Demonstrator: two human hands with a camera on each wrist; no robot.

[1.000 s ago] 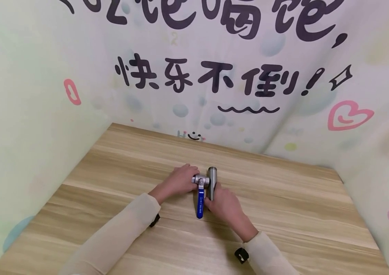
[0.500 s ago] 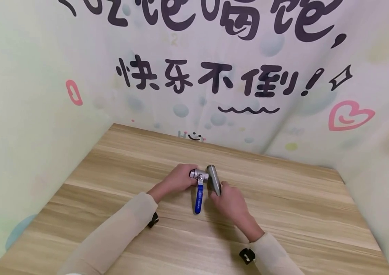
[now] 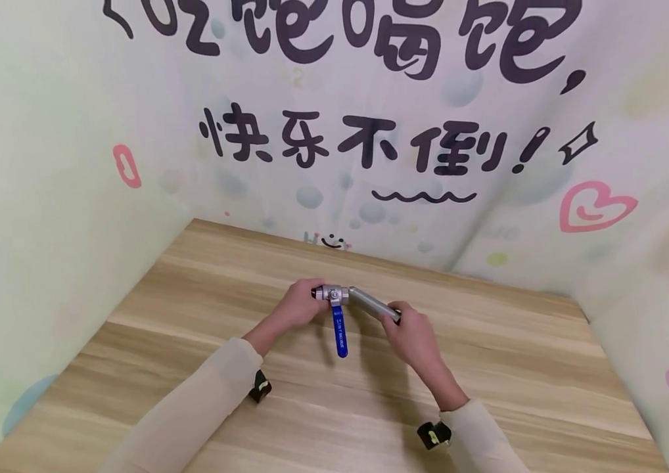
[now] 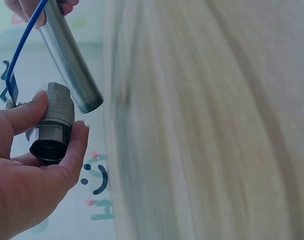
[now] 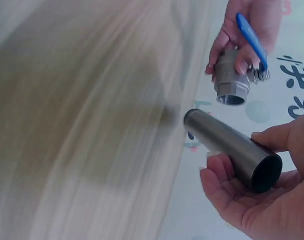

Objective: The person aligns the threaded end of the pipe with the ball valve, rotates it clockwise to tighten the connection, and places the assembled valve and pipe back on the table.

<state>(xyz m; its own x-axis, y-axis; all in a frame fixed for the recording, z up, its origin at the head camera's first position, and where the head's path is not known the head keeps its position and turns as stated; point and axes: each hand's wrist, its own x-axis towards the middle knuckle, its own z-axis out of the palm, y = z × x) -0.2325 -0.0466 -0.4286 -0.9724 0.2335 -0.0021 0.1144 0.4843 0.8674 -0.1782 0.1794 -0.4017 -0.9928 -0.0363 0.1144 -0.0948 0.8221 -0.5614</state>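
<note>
A pale backdrop (image 3: pixel 263 207) closes off the scene, with large black lettering (image 3: pixel 368 122) across the top of the head view, a pink heart (image 3: pixel 590 210) at upper right and a small smiley drawing (image 3: pixel 332 243) low in the middle, just above the table's back edge. The table (image 3: pixel 518 368) has a light wood grain and fills the lower part of that frame.

A person's two arms come in from the bottom edge in cream sleeves (image 3: pixel 210 387), with a black device at each wrist. Just below the middle of the frame, the left hand (image 3: pixel 299 305) grips a metal ball valve (image 3: pixel 332 295) by its body, thumb and fingers on opposite sides. The valve's blue lever (image 3: pixel 340 334) points down toward the bottom of the frame.

To the right of it, the right hand (image 3: pixel 416 336) holds a grey metal pipe (image 3: pixel 372 305) near its lower right end, fingers and thumb around it. The pipe slants, its upper left end close to the valve's right-hand opening. In both wrist views, a gap separates pipe and valve; the left wrist view shows threads on the pipe's near end, at upper left of that frame.
</note>
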